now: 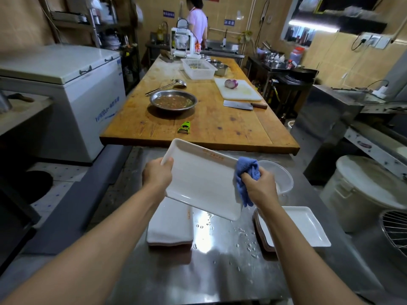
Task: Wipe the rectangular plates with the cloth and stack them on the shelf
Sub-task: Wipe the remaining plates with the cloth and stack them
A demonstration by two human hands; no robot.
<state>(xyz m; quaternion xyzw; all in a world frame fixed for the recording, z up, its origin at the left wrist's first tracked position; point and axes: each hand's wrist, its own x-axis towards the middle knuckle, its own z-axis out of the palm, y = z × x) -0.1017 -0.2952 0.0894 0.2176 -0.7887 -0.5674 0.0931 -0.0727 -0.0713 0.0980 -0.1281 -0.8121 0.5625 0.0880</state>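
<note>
Wet steel counter (220, 249) | left hand (157, 175) grips rectangular plate (202, 181) by its rim, tilted above the counter | right hand (257, 186) clutches blue cloth (246, 175) against its right edge | stiff, light, probably slippery: hold rims.

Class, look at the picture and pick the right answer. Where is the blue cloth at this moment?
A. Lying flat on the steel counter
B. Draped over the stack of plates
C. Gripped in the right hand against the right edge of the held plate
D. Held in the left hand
C: the right hand grips the blue cloth at the right edge of the plate, which the left hand holds up.
</note>
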